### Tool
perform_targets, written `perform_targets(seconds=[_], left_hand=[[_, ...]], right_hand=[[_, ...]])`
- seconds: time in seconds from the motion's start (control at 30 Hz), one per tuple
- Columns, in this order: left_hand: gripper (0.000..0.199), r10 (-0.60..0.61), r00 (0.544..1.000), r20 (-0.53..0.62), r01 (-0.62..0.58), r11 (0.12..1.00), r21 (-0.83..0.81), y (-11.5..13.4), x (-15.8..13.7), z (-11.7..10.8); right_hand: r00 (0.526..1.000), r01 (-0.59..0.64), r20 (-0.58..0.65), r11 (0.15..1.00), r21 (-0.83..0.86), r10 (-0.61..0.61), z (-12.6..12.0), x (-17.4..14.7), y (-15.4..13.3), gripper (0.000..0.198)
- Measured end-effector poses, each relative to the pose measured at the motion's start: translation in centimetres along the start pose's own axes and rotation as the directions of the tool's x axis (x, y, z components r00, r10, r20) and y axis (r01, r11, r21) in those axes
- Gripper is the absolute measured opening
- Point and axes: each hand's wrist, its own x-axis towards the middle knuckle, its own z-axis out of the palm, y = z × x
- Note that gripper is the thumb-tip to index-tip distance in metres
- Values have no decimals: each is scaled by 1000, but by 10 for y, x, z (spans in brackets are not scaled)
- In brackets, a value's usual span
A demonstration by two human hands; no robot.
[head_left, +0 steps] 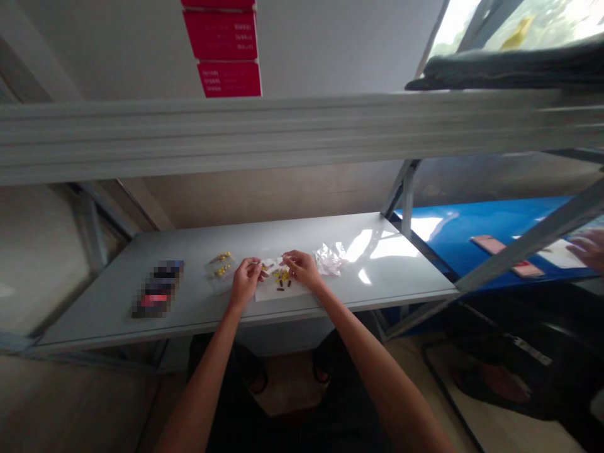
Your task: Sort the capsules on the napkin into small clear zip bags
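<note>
On the grey tabletop (189,251) lies a white paper sheet (264,292) with a heap of small yellow pieces (282,275) and a few dark brown, stubby pieces (280,289). My left hand (246,278) is over the sheet's left edge, thumb and fingers drawn together; whatever they pinch is too small to name. Across from it, my right hand (302,267) is curled above the yellow pieces, its fingertips closed on something I cannot make out. Left of my left hand are clear plastic bags (218,267) with yellow pieces in them. A crinkled clear bag (330,258) rests beyond my right hand.
A blurred-out phone-like object (158,289) lies at the table's left. Above runs a grey shelf beam (283,135), with red boxes (229,78) on the shelf. To the right, a blue table (438,223) holds a pink phone (507,255); another person's hand (589,248) is there.
</note>
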Motion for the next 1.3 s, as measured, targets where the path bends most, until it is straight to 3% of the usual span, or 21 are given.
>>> perform_targets(seconds=[0.3, 0.53, 0.93, 1.17, 1.3], left_hand=[[44, 5, 1000, -29, -9, 991, -131, -3, 0, -4], [40, 15, 998, -67, -26, 986, -167, 2, -1, -2], [37, 63, 987, -145, -75, 994, -78, 14, 2, 0], [42, 45, 992, -114, -57, 993, -101, 7, 4, -5], [38, 34, 997, -63, -31, 999, 37, 0, 1, -9]], right_hand=[[994, 87, -40, 969, -232, -99, -4, 4, 16, 35], [991, 124, -12, 952, -282, -132, -6, 2, 16, 28], [992, 122, 20, 954, -272, -121, -4, -2, 14, 27], [995, 97, 17, 968, -233, -95, -4, 0, 15, 27], [999, 54, 8, 985, -165, -53, -4, -1, 9, 32]])
